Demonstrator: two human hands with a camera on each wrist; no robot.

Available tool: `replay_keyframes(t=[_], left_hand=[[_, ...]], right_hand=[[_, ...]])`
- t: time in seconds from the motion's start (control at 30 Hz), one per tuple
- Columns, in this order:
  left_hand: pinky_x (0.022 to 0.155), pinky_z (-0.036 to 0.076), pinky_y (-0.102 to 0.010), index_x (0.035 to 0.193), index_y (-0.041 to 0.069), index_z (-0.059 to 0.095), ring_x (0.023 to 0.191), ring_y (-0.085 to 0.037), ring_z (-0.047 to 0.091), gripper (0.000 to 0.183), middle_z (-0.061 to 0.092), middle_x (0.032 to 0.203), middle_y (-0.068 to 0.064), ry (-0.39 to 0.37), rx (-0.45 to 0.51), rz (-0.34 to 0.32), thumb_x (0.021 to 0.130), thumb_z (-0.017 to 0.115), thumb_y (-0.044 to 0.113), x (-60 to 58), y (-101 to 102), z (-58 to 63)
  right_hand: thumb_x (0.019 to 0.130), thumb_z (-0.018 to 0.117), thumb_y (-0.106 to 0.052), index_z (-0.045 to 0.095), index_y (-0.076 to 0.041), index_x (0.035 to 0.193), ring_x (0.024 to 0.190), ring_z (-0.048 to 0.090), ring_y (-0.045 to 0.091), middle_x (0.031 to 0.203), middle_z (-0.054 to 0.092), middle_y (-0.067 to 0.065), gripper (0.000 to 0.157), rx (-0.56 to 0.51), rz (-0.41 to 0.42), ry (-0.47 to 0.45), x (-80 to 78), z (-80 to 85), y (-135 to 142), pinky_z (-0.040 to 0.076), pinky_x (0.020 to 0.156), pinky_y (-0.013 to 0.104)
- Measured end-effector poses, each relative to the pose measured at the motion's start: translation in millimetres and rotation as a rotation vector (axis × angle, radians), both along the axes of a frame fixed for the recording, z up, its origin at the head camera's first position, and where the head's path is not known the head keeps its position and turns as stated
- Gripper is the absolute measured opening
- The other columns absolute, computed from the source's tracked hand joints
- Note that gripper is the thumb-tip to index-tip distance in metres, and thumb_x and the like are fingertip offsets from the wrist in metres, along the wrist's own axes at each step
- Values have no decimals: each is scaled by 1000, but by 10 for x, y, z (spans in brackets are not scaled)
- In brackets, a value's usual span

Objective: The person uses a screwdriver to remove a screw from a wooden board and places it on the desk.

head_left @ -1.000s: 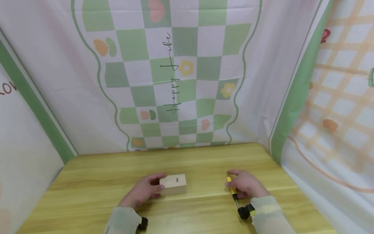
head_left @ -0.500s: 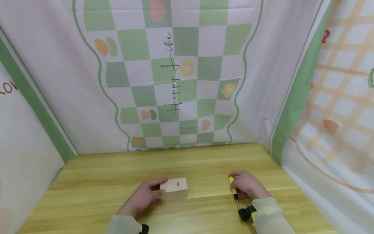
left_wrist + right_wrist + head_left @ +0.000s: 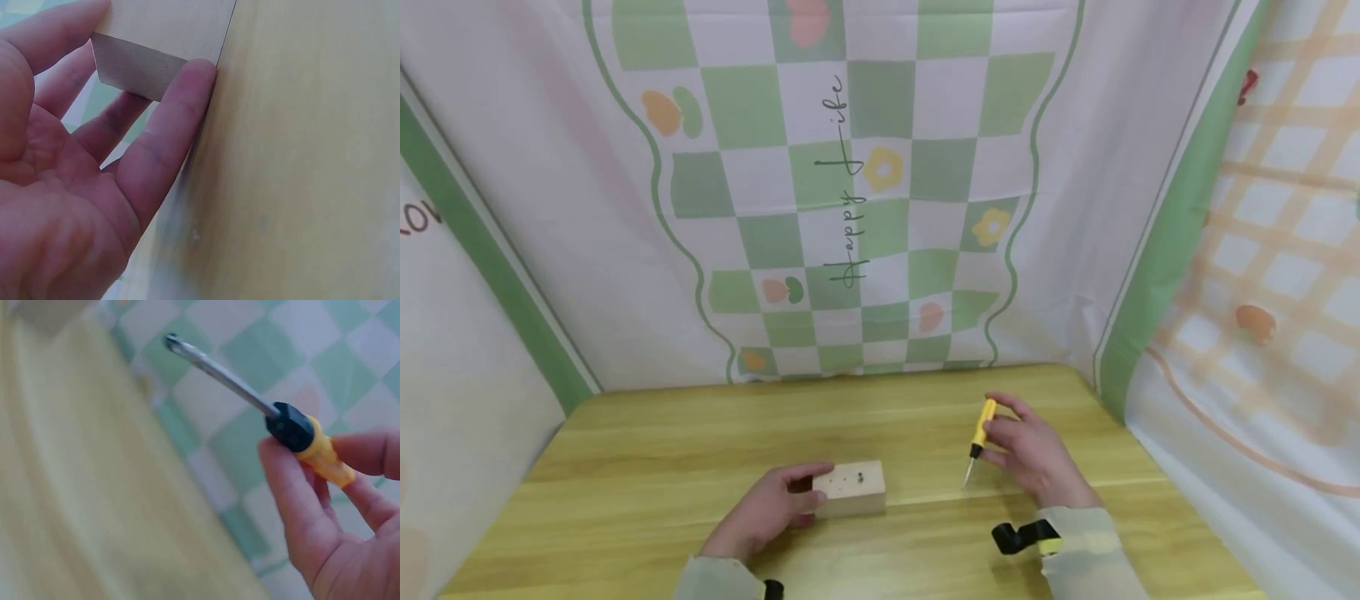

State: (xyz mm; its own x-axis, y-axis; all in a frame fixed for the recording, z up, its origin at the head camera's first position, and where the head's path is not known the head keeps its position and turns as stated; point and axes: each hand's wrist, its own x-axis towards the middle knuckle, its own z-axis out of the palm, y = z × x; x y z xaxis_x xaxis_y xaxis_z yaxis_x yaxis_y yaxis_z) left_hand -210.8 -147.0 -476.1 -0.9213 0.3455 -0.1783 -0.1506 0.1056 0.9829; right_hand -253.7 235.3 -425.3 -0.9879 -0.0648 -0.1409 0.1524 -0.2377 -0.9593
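A pale wooden block (image 3: 850,502) lies on the table, with small holes and a dark screw (image 3: 861,477) in its top face. My left hand (image 3: 769,507) grips the block's left end between thumb and fingers; the left wrist view shows fingers (image 3: 169,137) pressed on its end. To the right, my right hand (image 3: 1033,450) holds a screwdriver (image 3: 984,423) by its yellow handle, its metal shaft pointing down toward the table, apart from the block. In the right wrist view the screwdriver's shaft (image 3: 222,375) points away from the fingers, past the black collar.
The wood-grain table (image 3: 685,433) spreads around both hands. A checked green and white curtain (image 3: 880,275) hangs behind its far edge, and more cloth (image 3: 1247,375) hangs at the right side. Black wrist-camera mounts (image 3: 1018,537) stick out near the sleeves.
My right hand has raised the screwdriver and turned it, so its tip now points down and to the left rather than back toward the wrist. The block and left hand have shifted slightly nearer.
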Motion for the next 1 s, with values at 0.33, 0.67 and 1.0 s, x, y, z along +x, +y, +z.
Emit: replay_keyframes(t=[0.33, 0.67, 1.0], left_hand=[[80, 57, -42, 135, 9, 63, 99, -28, 61, 48, 58, 121, -14, -39, 48, -18, 88, 75, 8, 17, 70, 28], [77, 57, -42, 135, 8, 63, 96, -29, 61, 48, 54, 127, -16, -33, 19, -34, 88, 75, 6, 40, 101, 69], [78, 57, -43, 134, 7, 63, 96, -29, 62, 49, 53, 129, -17, -39, 18, -35, 87, 76, 5, 39, 101, 58]], right_hand=[[97, 56, 8, 50, -18, 130, 88, 62, 19, 104, 55, 6, 43, -153, -59, 186, 210, 459, -481, 58, 77, 40], [92, 61, 13, 53, -9, 135, 99, 60, 27, 123, 53, 17, 49, 64, -89, 370, 357, 590, -959, 58, 79, 42], [90, 62, 14, 60, -9, 128, 102, 58, 37, 119, 55, 20, 44, 158, -27, 427, 348, 400, -1251, 58, 80, 41]])
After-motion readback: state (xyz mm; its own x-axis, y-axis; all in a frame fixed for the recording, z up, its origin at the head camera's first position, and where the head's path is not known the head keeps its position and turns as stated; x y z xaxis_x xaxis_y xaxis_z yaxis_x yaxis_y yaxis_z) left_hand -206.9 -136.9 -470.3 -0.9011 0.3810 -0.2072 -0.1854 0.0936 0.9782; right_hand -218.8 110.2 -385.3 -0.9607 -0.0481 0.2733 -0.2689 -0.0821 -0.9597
